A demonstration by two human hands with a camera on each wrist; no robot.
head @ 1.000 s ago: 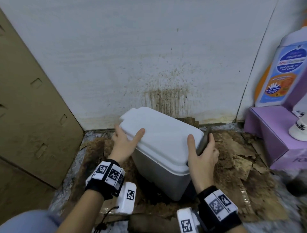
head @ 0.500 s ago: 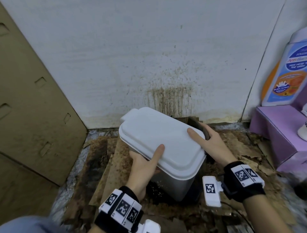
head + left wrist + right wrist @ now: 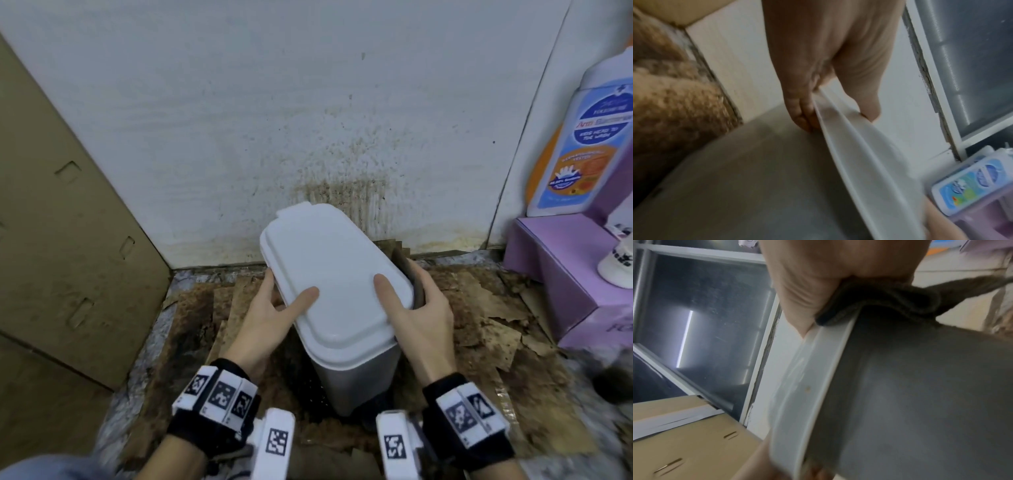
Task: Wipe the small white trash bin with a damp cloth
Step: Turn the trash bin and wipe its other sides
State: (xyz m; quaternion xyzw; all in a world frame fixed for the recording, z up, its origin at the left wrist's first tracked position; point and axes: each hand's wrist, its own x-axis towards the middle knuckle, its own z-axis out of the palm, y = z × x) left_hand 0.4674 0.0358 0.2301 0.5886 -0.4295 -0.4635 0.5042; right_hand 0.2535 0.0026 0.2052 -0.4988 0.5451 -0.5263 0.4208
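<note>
Bin, small and white-lidded with a grey body, stands on stained, torn cardboard on the floor close to a spattered white wall, and sits between the two hands. Its lid is closed. The left hand clasps the lid's near-left edge, thumb lying on top and fingers tucked under the rim against the body, as the left wrist view shows. The right hand grasps the opposite edge, thumb on the lid top, with a dark cloth pressed between its palm and the rim; the cloth's loose end trails off past the bin's side. Beyond the left hand, a tall cardboard sheet leans against the wall. Out past the right hand stands a purple box carrying a large white bottle with a blue and orange label and a smaller white object beside it. Both wrists wear black straps with square-patterned markers
</note>
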